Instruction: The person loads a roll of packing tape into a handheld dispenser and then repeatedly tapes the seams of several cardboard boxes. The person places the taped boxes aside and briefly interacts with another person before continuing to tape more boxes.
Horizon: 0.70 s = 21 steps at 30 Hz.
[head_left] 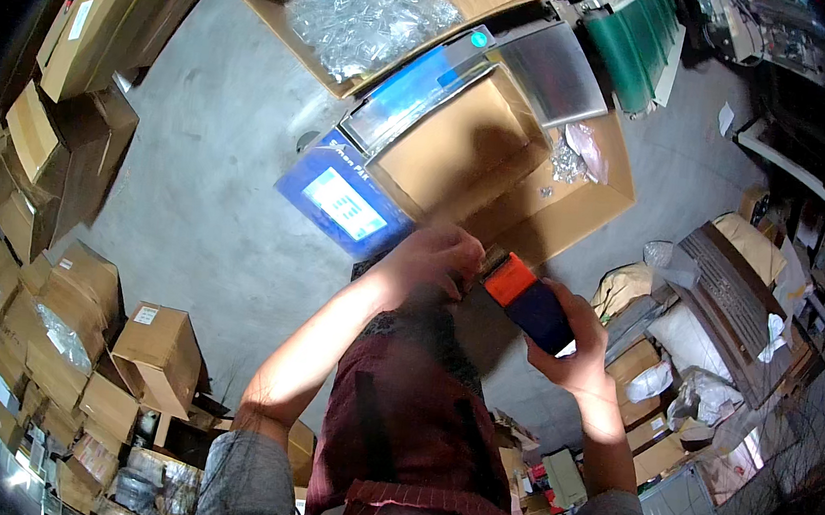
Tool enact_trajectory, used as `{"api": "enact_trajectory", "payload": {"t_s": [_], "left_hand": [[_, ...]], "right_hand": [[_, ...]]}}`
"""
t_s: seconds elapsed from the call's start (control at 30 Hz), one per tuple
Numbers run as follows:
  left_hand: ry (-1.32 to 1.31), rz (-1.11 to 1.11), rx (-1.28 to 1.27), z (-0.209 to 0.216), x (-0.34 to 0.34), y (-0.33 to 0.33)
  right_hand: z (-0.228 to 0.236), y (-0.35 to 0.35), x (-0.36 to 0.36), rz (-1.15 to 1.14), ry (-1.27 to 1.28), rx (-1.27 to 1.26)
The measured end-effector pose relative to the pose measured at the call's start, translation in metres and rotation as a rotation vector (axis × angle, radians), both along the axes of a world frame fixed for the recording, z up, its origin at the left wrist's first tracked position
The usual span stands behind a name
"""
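Note:
My right hand [579, 345] is wrapped around a blocky orange and dark blue object [531, 305], its kind not clear, held with the orange end pointing up and left. Close to that end is my left hand [437, 260], fingers curled in; whatever they hold, if anything, is hidden. Just beyond my hands stands a blue machine [305, 181] with a lit screen [345, 204] on its near face. An open cardboard box [592, 219] lies on the right of the machine, with clear plastic pieces [570, 164] and a pinkish bag [587, 152] inside.
Behind the machine is a large open carton [285, 38] heaped with clear plastic pieces [368, 12]. A green belt [630, 49] runs at the far right. Cardboard boxes [158, 351] stack up at the left, and sacks and flattened cartons [730, 301] crowd the right.

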<state>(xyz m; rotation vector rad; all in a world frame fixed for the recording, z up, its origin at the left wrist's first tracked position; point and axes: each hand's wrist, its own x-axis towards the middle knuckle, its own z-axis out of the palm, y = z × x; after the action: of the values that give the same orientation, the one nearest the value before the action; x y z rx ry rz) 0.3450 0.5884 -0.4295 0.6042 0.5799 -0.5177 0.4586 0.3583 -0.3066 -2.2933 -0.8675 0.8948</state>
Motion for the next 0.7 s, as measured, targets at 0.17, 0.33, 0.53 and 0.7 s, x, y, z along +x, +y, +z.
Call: {"api": "enact_trajectory", "payload": {"t_s": [0.17, 0.33, 0.53, 0.7], "left_hand": [[-0.064, 0.075, 0.153, -0.026, -0.017, -0.028], [-0.12, -0.006, 0.657, -0.034, -0.036, -0.057], [-0.208, -0.064, 1.024, -0.03, -0.008, -0.024], [-0.27, -0.105, 1.218, -0.077, 0.016, 0.024]], "right_hand": [[0.004, 0.011, -0.004, 0.07, 0.052, -0.031], [0.008, 0.003, -0.018, 0.053, 0.168, -0.2], [0.025, -0.001, -0.016, 0.014, 0.105, -0.254], [0.027, 0.011, 0.0, 0.052, 0.001, -0.293]]}}
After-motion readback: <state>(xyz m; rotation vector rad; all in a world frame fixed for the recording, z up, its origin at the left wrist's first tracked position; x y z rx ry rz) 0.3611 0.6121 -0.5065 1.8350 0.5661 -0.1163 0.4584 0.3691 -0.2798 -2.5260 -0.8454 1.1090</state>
